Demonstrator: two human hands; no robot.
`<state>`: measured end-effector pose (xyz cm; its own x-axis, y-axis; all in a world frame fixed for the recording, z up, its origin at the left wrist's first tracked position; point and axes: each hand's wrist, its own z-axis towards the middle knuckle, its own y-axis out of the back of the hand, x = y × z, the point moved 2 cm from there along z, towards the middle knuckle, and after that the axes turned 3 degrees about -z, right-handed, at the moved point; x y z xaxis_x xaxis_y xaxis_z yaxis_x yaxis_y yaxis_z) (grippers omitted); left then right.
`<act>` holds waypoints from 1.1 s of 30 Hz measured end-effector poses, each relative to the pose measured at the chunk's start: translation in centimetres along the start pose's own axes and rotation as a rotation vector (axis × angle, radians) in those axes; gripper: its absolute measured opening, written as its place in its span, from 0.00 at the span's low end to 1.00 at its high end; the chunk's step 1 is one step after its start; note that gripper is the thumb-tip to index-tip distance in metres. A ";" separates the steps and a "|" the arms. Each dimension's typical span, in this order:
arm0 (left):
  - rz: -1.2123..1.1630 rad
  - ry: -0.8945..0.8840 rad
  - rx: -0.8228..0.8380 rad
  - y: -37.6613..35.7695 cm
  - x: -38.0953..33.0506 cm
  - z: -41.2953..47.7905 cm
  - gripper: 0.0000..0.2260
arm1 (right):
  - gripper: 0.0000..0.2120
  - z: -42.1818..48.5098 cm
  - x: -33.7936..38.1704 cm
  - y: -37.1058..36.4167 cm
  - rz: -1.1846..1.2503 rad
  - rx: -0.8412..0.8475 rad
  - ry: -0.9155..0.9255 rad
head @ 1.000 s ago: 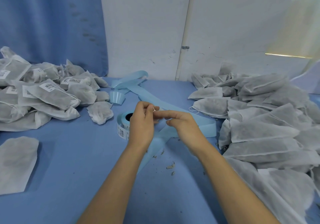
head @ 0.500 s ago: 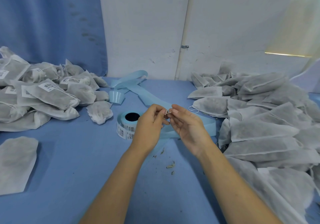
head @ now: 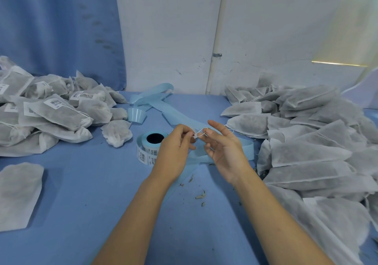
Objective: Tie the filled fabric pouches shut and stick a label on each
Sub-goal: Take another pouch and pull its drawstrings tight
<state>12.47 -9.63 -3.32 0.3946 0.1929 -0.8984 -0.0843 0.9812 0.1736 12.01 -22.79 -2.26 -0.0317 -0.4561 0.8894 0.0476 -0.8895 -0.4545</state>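
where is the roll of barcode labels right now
In the head view, the light blue roll of white barcode labels stands at the centre of the blue table, just left of the left hand and right of a bunched white fabric pouch.

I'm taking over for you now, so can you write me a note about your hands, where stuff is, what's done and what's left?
Left hand pinches a small white piece; I cannot tell if it is a label or thread. Right hand touches it, fingers mostly spread.
Label roll stands just beyond the left hand.
Done: labelled pouches, piled on the left.
Left: unlabelled pouches, piled on the right, and one flat pouch at near left.
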 end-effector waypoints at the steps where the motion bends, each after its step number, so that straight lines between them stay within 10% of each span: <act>1: -0.005 -0.001 0.002 -0.1 0.0 0.0 0.07 | 0.11 0.0 0.0 0.0 -0.003 -0.002 0.003; 27: 0.009 -0.004 0.020 0.0 -0.3 -0.2 0.07 | 0.12 0.0 0.5 -0.2 0.102 -0.044 0.123; 33: 0.568 -0.294 -0.130 0.4 -0.2 0.1 0.12 | 0.15 -0.3 1.0 -0.9 0.235 0.024 0.042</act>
<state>12.43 -9.25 -3.01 0.4883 0.6935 -0.5298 -0.4562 0.7203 0.5225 11.68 -22.41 -0.99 -0.0586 -0.6516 0.7563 0.0822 -0.7582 -0.6468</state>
